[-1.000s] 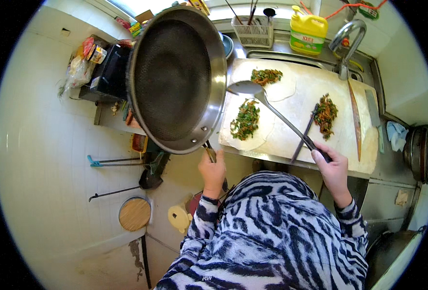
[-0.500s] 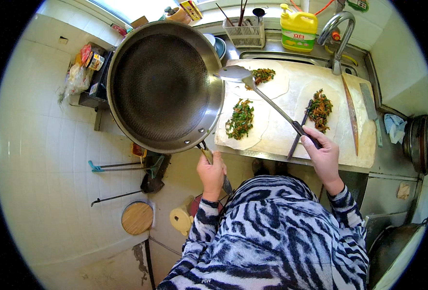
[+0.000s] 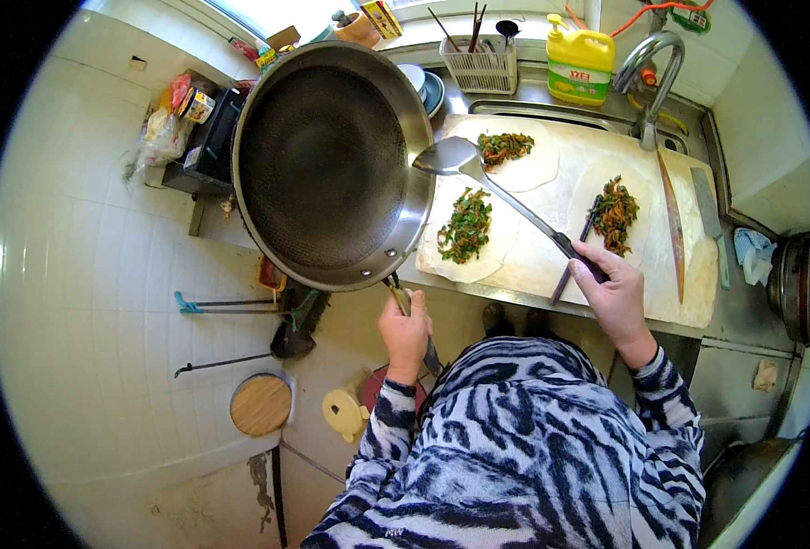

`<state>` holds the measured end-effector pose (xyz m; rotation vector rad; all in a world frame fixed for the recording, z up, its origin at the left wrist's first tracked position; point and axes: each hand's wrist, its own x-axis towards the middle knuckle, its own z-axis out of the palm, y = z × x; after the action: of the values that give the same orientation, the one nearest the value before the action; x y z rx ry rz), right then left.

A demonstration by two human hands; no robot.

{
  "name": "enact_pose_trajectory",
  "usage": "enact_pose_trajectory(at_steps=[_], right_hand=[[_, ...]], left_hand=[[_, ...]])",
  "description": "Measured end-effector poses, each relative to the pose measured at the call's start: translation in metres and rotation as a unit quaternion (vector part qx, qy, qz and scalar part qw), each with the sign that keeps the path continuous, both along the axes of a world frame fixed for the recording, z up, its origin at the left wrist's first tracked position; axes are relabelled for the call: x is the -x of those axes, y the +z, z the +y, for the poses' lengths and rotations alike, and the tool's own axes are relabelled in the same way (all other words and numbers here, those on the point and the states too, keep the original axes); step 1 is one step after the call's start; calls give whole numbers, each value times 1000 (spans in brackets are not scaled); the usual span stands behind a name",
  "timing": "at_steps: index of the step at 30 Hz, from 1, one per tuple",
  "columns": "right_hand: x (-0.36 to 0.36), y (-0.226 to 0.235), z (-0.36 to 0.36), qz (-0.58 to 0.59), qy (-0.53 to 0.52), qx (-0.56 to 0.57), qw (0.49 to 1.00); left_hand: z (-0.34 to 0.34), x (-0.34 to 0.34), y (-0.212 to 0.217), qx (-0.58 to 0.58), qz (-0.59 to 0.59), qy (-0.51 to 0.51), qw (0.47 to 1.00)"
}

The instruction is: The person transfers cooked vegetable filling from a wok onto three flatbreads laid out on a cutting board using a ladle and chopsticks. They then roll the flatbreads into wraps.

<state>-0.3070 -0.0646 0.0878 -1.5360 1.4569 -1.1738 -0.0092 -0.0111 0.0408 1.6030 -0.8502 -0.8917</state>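
Note:
My left hand [image 3: 405,331] is closed round the handle of a large frying pan [image 3: 327,174], held up left of the board with its dark inside showing. In my right hand [image 3: 613,297] is the black grip of a metal spatula [image 3: 514,197]. The spatula's blade overlaps the pan's right rim in view; whether they touch I cannot tell. Below the spatula lies a floured board [image 3: 551,242] with thin dough sheets, each topped by chopped green and brown filling [image 3: 466,226]. Dark chopsticks [image 3: 576,247] rest against the right-hand pile of filling [image 3: 615,216].
At the board's right lie a tapered rolling pin [image 3: 672,224] and a long knife [image 3: 705,206]. Behind it are a sink with a faucet [image 3: 670,78], a yellow jug [image 3: 580,69] and a utensil basket [image 3: 481,73]. A blue cloth [image 3: 753,254] and stacked pans [image 3: 796,279] stand far right.
Most of the scene, pan and board included, has shifted slightly right in view. The pan is tilted a little differently. Both hands keep their hold on the pan and the spatula.

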Motion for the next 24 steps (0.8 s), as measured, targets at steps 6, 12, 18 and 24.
enact_pose_trajectory(at_steps=[6, 12, 18, 24], right_hand=[[38, -10, 16, 132, 29, 7, 991], [42, 5, 23, 9, 3, -123, 992], [46, -7, 38, 27, 18, -35, 999], [33, 3, 33, 87, 86, 100, 987]], left_hand=[[1, -6, -2, 14, -12, 11, 1000], [2, -4, 8, 15, 12, 6, 1000], [1, -5, 18, 21, 57, -1, 998], [3, -7, 10, 31, 69, -2, 997]])
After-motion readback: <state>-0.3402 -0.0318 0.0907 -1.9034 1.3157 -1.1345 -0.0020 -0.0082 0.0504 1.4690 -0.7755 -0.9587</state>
